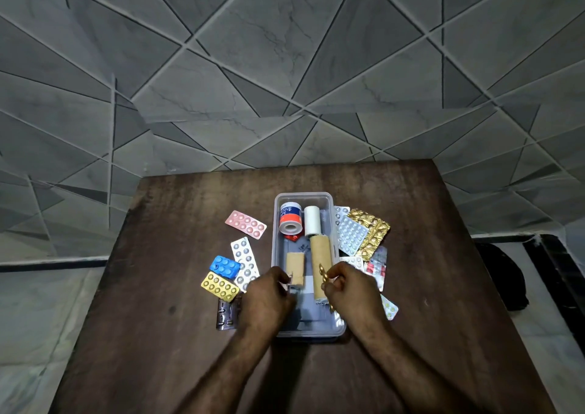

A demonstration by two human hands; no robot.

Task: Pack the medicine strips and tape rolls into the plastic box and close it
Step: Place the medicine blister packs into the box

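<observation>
A clear plastic box stands open on the brown table. Inside lie an orange-and-white adhesive tape roll, a white roll, a long tan roll and a short tan roll. My left hand is over the box's near left part, pinching a small silver strip next to the short tan roll. My right hand holds a gold foil strip on edge over the box. Loose strips lie left of the box: pink, white, blue, yellow.
Right of the box lie a silver strip, a crumpled gold strip and a red-and-white one. A dark brown strip sits near my left wrist. The tiled wall rises behind the table. A dark object lies on the floor at right.
</observation>
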